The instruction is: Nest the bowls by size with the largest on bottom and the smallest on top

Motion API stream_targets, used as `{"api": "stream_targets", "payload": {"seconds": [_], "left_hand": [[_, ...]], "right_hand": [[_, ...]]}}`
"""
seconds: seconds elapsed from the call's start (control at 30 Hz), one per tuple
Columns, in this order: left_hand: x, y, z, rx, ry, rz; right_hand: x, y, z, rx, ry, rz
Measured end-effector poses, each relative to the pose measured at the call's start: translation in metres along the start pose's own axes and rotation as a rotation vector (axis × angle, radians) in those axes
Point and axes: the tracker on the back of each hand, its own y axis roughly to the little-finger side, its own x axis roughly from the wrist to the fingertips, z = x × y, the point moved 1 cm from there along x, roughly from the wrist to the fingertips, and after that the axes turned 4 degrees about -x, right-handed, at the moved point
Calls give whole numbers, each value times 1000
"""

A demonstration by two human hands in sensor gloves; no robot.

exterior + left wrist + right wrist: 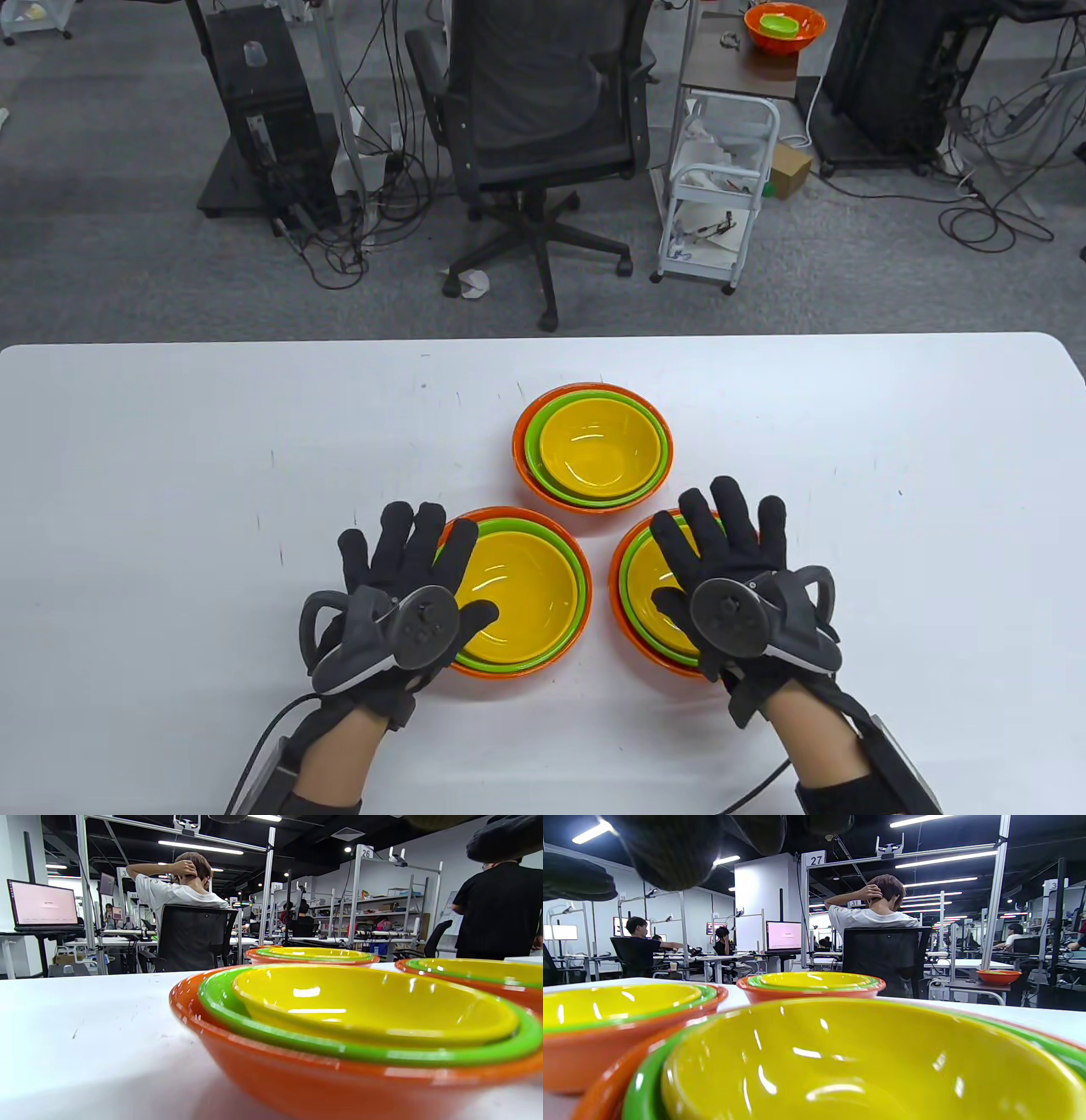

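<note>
White table point(170, 475) across the lower half of the table view, three nested bowl stacks grouped near centre. Each stack: orange outermost, green inside, yellow innermost.

Far stack point(592, 447) at centre frame, untouched, apart from both hands. Seen also in left wrist view point(312, 956) and right wrist view point(811, 985).

Left stack point(517, 592) lower centre, just left of middle. Left hand point(403, 594) spread flat over its left rim, fingers point(424, 531) extended across the orange and green edges, thumb lying over the yellow bowl's inner wall. Not curled around anything; open-handed. Actual contact with the rim: cannot tell. In left wrist view, the stack point(365, 1027) fills the foreground.

Right stack point(645, 594) lower right of centre, near the left stack but not touching. Right hand point(730, 577) splayed over it, covering most of the yellow bowl; fingers point(734, 509) straight, reaching past the far rim. No grasp visible. In right wrist view, the stack point(840, 1065) fills the bottom, dark fingertips point(670, 849) at top left.

Office chair point(543, 127) and white cart point(721, 187) beyond the table, upper frame.
</note>
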Motion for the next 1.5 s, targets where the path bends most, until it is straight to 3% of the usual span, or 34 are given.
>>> {"api": "stream_targets", "payload": {"seconds": [0.13, 0.4, 1.5], "left_hand": [[-3, 7, -10, 8, 46, 30], [-10, 13, -14, -12, 35, 13], [-9, 8, -21, -29, 92, 0]], "right_hand": [[-6, 3, 15, 13, -20, 2], [-14, 7, 23, 11, -48, 29], [-17, 7, 29, 6, -124, 60]]}}
